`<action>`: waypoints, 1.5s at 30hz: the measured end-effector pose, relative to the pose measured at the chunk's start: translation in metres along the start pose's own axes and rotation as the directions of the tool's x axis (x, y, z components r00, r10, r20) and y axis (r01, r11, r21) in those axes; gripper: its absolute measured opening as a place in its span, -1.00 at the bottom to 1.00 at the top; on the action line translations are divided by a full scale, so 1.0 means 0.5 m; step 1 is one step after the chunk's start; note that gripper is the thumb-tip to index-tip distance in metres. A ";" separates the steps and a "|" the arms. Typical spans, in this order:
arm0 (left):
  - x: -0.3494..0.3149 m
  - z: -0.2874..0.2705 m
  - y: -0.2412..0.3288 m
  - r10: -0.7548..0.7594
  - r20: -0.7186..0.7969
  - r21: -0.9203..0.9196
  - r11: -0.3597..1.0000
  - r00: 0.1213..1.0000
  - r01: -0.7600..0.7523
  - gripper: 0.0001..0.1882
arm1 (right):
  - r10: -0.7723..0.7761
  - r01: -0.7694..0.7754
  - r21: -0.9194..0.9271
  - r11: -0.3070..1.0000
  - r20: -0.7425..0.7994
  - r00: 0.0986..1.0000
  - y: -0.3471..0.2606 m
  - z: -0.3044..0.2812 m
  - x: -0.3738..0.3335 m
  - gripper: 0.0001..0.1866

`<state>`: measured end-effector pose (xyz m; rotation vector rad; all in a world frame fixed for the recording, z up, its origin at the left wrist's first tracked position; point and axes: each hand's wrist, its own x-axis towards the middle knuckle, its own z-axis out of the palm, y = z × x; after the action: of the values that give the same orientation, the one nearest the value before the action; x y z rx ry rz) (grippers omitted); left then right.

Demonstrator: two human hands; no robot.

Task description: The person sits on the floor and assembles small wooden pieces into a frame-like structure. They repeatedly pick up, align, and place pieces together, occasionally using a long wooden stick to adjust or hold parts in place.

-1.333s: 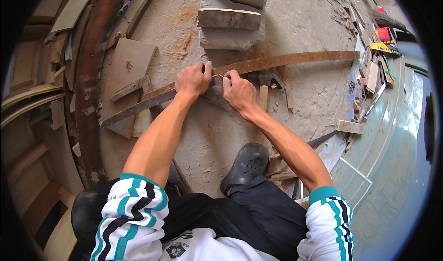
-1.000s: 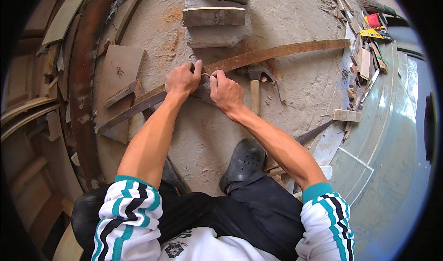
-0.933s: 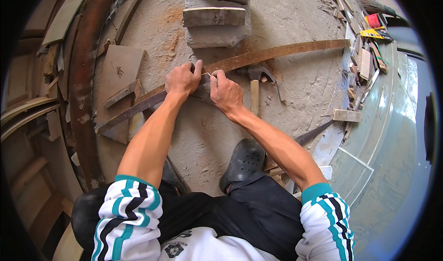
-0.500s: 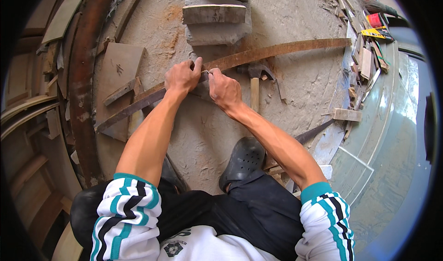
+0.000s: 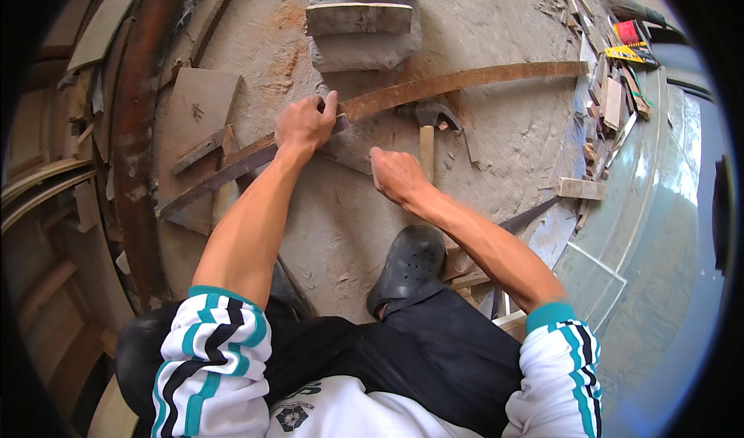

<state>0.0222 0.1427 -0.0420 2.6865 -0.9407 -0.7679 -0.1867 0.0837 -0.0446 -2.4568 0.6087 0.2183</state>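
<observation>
A long, thin brown wooden strip [image 5: 473, 80] runs across the floor in front of me. Along its left part lies a shorter, darker strip [image 5: 213, 176], whose right end shows just past my fingers. My left hand [image 5: 304, 127] is closed around both strips, thumb raised. Apart from them, lower and to the right, my right hand [image 5: 400, 176] is closed; whatever its fingers may hold is hidden. Just beyond that hand, a claw hammer [image 5: 427, 147] with a pale wooden handle lies on the floor, its dark head near the long strip.
Grey blocks [image 5: 364, 51] stand ahead. A flat board [image 5: 203, 101] and a small wood piece lie to the left, beside a rusty brown beam [image 5: 143, 144]. Wood offcuts [image 5: 612, 105] are heaped at right, next to a glass sheet [image 5: 659, 244]. A handsaw blade [image 5: 531, 216] lies near my right forearm.
My right hand has drawn away from the strips, down and to the right. My left hand keeps its hold, almost unmoved.
</observation>
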 end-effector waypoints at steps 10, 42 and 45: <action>-0.022 -0.002 -0.025 0.311 -0.179 -0.260 0.900 0.933 -0.350 -0.49 | 0.136 -0.057 0.254 0.966 -0.308 0.941 0.008 -0.077 0.029 -0.82; 0.047 -0.219 0.001 0.216 -0.485 -0.278 0.881 0.848 -0.383 -0.29 | 0.275 -0.093 0.721 0.687 -0.139 0.951 -0.024 -0.016 -0.008 -0.68; 0.067 -0.193 0.018 0.041 -0.457 -0.472 0.835 0.888 -0.282 -0.22 | 0.207 -0.103 0.764 0.637 -0.042 0.977 -0.071 -0.006 -0.027 -0.59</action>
<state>0.0911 0.1154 0.0292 2.1169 -0.7045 -0.3014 -0.1818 0.1124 -0.0203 -1.5927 0.7754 -0.1235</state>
